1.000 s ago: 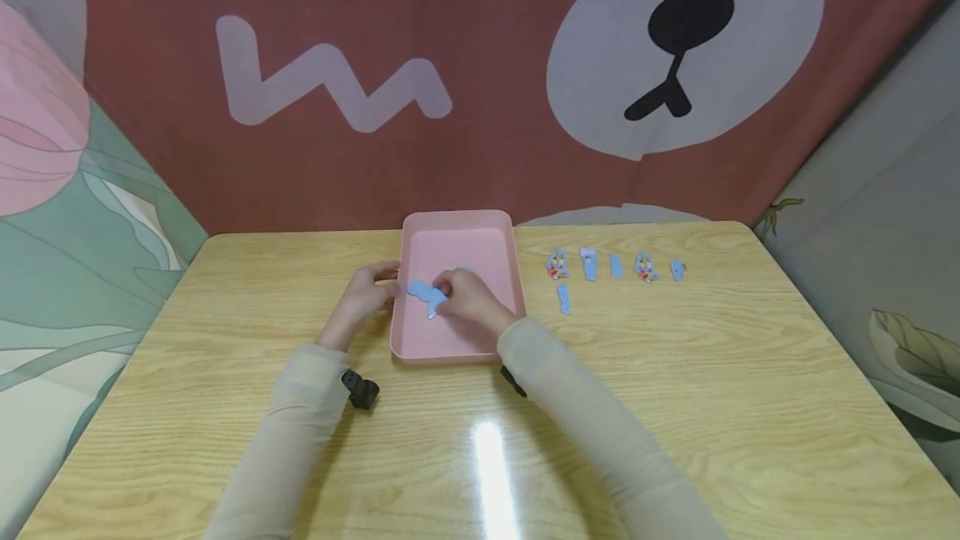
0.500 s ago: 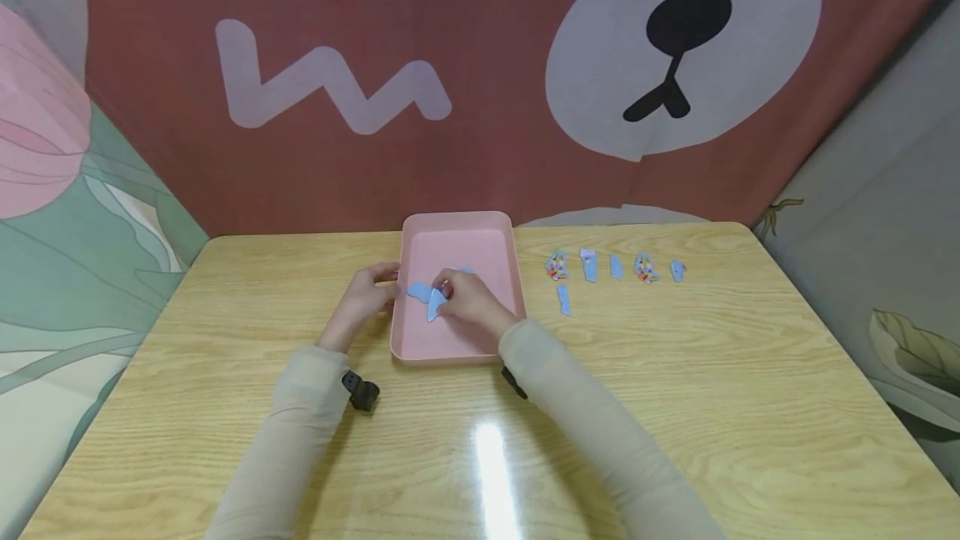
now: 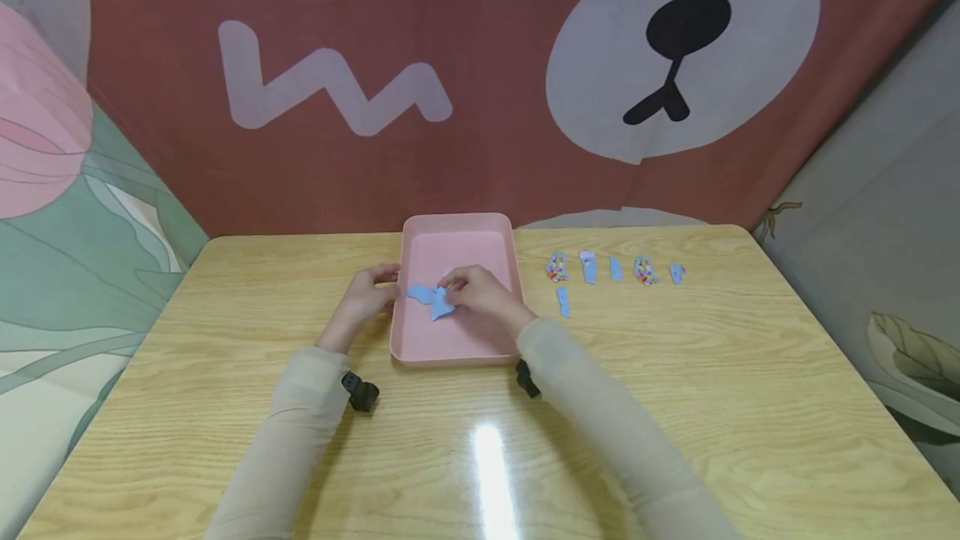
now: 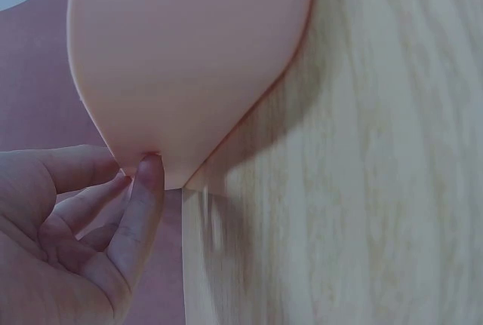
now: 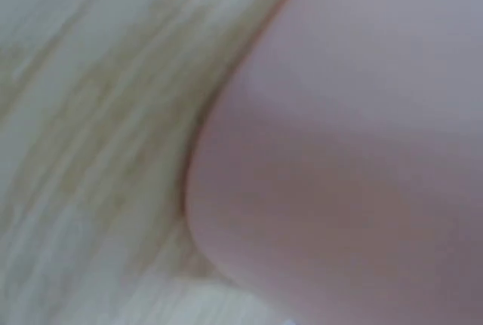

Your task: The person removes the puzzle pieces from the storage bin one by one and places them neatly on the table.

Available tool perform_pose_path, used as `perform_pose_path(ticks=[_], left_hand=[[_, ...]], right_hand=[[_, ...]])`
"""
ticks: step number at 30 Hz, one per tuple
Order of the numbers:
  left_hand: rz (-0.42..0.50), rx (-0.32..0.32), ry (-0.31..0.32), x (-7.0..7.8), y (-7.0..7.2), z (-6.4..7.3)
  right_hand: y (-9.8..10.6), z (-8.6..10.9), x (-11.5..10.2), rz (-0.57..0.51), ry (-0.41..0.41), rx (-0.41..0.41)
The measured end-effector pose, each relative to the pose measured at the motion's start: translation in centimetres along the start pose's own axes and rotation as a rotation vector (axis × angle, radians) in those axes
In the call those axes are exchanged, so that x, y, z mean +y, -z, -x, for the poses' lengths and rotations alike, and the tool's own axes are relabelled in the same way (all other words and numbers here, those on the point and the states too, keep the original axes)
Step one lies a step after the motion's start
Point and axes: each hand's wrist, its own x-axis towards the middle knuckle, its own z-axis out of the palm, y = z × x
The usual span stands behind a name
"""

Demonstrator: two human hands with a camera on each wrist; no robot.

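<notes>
Blue puzzle pieces (image 3: pixel 422 294) lie inside a pink tray (image 3: pixel 453 346) in the head view. My right hand (image 3: pixel 483 290) reaches over the tray and pinches a blue puzzle piece (image 3: pixel 441 307) at its upper right, against the flat piece on its left. The hand hides part of the tray floor behind it. At the tray's left side my left hand (image 3: pixel 365 298) grips the wall; in the left wrist view the thumb (image 4: pixel 143 193) presses the outer face and the fingers meet the rim. The right wrist view is blurred and shows only the tray's corner (image 5: pixel 302 189) and wood.
Several more puzzle pieces (image 3: pixel 588 267) lie on the wooden table (image 3: pixel 675 390) right of the tray, in a row with one single piece (image 3: pixel 563 302) below it. Some carry multicoloured print. A reddish-brown cloth (image 3: pixel 487 165) hangs behind the table's far edge.
My right hand has shifted slightly right, and the blue piece at its fingertips has turned and moved right with it. The left hand has stayed on the tray's wall.
</notes>
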Motion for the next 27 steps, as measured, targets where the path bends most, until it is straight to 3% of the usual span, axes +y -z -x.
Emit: perform_pose_path(ticks=[11,27], left_hand=[[0.006,-0.004,0.006,-0.1,0.0,-0.1],[0.010,0.002,0.001,-0.3,-0.1,-0.2]], right_hand=[[3.1,1.1,0.6,-0.100,-0.028,0.026],[9.3,4.0,3.1,-0.219,-0.147,0.078]])
